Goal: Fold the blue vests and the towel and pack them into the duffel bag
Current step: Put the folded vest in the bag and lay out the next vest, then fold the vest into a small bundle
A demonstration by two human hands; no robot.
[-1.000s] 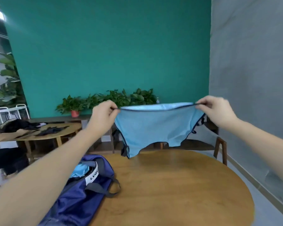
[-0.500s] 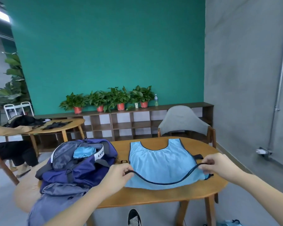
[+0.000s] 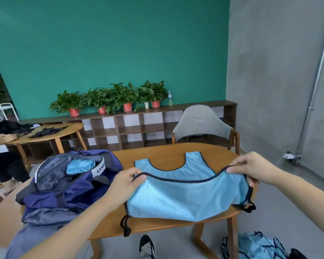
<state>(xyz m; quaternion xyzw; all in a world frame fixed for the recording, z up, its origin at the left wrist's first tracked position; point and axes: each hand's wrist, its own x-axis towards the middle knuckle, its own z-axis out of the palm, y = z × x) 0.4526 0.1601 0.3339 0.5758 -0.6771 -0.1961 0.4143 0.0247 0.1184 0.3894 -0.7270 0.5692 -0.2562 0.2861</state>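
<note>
Vest [image 3: 185, 199] was laid on table [image 3: 168, 152], centre to 3 o'clock, neck end far, hem raised off top. Hem trim was pinched at both ends: left hand [image 3: 123, 186] and right hand [image 3: 251, 169] both closed on it. Bag [image 3: 67, 186] was seen open at 9 o'clock, blue cloth already inside. More blue vests [image 3: 258, 247] were heaped on floor at 5 o'clock. Step judged: first fold. Next move likely calls for hem carried to neck, edges matched.

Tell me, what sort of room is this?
Probably an office lounge or break room: wooden tables, a low cubby shelf lined with potted plants, and a padded chair.
</note>
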